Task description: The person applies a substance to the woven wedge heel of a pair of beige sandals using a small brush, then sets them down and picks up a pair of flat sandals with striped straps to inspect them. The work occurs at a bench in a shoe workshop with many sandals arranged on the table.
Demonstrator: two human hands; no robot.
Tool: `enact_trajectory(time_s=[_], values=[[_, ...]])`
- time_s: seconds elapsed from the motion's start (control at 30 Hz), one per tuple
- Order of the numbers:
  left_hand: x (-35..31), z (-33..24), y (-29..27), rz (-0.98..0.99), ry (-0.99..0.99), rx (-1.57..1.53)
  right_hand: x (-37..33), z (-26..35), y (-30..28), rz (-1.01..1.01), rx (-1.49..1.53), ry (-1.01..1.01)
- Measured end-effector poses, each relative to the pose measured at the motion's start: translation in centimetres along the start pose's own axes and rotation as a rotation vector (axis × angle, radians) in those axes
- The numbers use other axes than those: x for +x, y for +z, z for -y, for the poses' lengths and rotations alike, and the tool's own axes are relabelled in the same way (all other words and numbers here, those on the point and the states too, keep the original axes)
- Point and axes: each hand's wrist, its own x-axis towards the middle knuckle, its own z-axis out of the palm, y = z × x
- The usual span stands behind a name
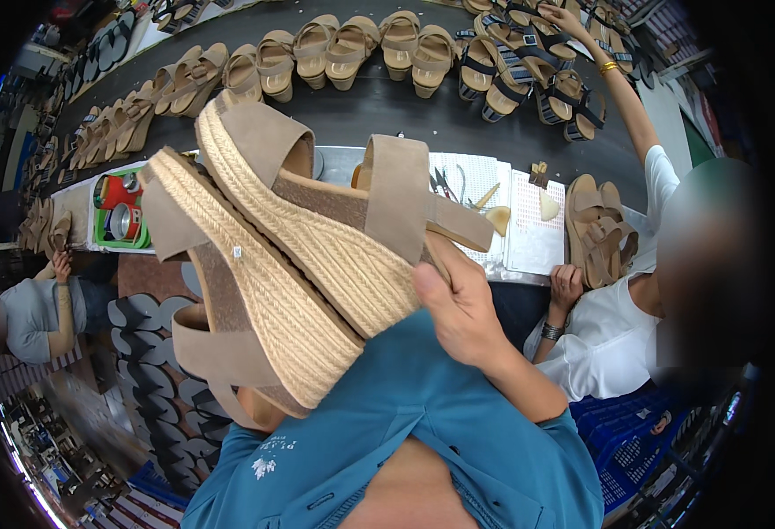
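Short of the desk's (342,161) near edge, right fingers (433,288) pinch one of two wedge sandals (317,240), apparently assembled, not set down; left fingers hidden, cannot tell.

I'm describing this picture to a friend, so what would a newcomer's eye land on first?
Probably the two tan wedge sandals with braided sides, filling the middle, the right hand gripping one at its heel end. Beyond them, a row of similar sandals lines the dark surface. Toward the left, a bright green tray stands out.
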Motion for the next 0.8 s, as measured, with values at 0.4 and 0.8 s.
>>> enact_trajectory(time_s=[0.4, 0.8], values=[[0.5, -0.1, -0.1, -0.007, 0.024, 0.029, 0.7, 0.2, -1.8, 0.291, 0.069, -0.05], [0.6, -0.8, -0.5, 0.004, 0.051, 0.027, 1.3, -0.5, -0.3, 0.108, 0.138, -0.065]])
